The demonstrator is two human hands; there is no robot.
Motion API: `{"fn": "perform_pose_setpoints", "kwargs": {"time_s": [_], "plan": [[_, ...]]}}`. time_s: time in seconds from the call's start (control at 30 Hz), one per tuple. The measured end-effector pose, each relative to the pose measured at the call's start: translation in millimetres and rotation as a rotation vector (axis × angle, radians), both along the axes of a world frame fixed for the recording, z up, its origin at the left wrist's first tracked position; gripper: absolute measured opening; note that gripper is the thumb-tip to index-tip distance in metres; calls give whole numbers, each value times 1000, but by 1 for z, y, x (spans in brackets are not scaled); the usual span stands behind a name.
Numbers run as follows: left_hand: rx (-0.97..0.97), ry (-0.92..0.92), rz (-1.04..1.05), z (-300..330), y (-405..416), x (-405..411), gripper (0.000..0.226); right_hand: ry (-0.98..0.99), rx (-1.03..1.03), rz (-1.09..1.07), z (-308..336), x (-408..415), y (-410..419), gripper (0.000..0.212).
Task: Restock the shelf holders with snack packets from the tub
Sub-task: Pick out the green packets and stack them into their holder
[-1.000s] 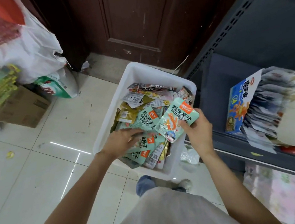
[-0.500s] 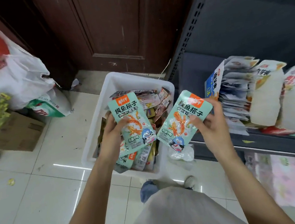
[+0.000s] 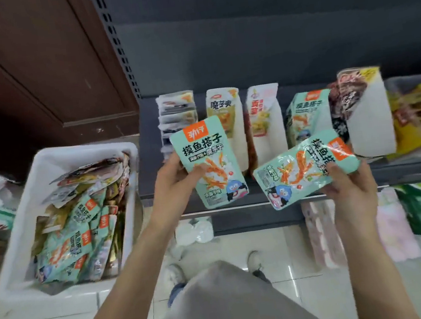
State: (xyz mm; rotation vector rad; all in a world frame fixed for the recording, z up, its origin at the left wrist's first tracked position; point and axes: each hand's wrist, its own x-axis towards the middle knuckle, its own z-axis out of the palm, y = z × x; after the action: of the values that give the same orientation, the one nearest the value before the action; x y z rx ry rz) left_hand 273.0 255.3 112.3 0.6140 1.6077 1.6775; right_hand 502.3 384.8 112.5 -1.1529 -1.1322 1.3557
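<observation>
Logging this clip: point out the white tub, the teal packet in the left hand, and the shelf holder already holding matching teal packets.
white tub point(image 3: 45, 163): head view, bare far rim.
left-hand teal packet point(image 3: 208, 159): head view, front face centre.
teal-packet holder point(image 3: 305, 118): head view, front packet's face.

Each hand, left point(image 3: 173, 182) and right point(image 3: 350, 184), held a teal packet before the shelf point(image 3: 274, 194); the tub point(image 3: 52, 157) sat left.

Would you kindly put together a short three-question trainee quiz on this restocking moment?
1. True or false: each hand holds one teal packet.
2. Which packet is tilted sideways: A) the one in the left hand, B) the one in the right hand?
3. Fill in: the white tub stands on the ___.

Key: 1 true: left packet, right packet. 2 B. 3 floor, left of the shelf.
</observation>
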Motion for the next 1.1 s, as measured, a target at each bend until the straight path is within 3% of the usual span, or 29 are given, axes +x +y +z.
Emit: {"fn": "perform_pose_setpoints", "kwargs": {"time_s": [0.13,0.27,0.4,0.5,0.63,0.8,1.0,1.1], "plan": [[18,31,127,15,60,55,24,32,52,-75,12,46,60,23],[68,40,216,29,104,91,20,-69,198,-27,14,69,115,27],[180,141,257,49,140,109,19,-344,426,243,8,60,139,14],[157,242,227,53,170,110,18,-500,538,479,-5,61,141,6],[-74,530,17,28,200,113,21,-619,769,595,-16,77,140,11],[-329,825,-125,-8,210,109,28,-660,792,601,-16,82,137,12],[-357,1055,-521,-22,214,104,24,-738,870,554,-9,77,138,12],[-326,1005,-619,-19,214,95,28,-775,893,509,-9,73,140,9]]}}
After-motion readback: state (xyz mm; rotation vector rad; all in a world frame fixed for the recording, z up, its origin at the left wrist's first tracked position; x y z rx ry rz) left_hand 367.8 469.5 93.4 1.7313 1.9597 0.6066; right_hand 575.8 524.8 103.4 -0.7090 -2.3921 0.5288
